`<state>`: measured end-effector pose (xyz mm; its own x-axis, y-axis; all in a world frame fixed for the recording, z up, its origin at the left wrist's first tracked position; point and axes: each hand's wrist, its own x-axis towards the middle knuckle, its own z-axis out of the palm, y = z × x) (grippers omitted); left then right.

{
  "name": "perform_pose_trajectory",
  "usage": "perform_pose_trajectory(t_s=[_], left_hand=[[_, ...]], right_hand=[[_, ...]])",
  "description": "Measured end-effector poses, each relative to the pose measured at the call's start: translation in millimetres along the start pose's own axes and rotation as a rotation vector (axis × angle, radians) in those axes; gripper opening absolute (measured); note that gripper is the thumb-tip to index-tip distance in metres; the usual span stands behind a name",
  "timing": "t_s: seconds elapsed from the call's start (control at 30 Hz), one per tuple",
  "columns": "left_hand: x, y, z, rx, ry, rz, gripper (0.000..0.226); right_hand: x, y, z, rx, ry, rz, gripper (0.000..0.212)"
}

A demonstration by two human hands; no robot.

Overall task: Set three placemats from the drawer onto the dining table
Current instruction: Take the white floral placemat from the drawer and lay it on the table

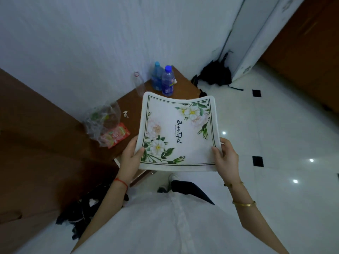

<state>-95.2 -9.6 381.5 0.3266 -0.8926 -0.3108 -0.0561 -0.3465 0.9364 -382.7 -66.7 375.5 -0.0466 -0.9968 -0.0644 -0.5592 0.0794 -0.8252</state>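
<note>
Placemat [178,132] is held in the air above the counter [55,143] edge. Left grip [131,155] and right grip [224,156] pinch its near corners. It bows; possibly several are stacked, and slack pinching could drop one.

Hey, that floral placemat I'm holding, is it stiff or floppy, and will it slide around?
The placemat is probably semi-flexible: its far edge bows between the corners while the left hand and right hand grip only the near corners. It looks light, since thumbs and fingertips carry it. Its smooth printed face may slide easily.
</note>
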Motion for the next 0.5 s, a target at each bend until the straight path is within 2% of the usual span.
perform_pose_trajectory(t_s=[0.13,0.27,0.4,0.5], left_hand=[[13,27,29,0.057,-0.192,0.080,0.045],[26,41,71,0.076,-0.376,0.069,0.046],[31,52,129,0.155,-0.507,0.094,0.046],[28,60,185,0.223,-0.617,0.175,0.045]], right_hand=[[-20,10,-31,0.011,0.159,0.070,0.027],[-44,30,-66,0.005,0.309,0.165,0.028],[-68,55,-99,-0.002,0.455,0.266,0.030],[-85,79,-130,0.007,0.562,0.344,0.030]])
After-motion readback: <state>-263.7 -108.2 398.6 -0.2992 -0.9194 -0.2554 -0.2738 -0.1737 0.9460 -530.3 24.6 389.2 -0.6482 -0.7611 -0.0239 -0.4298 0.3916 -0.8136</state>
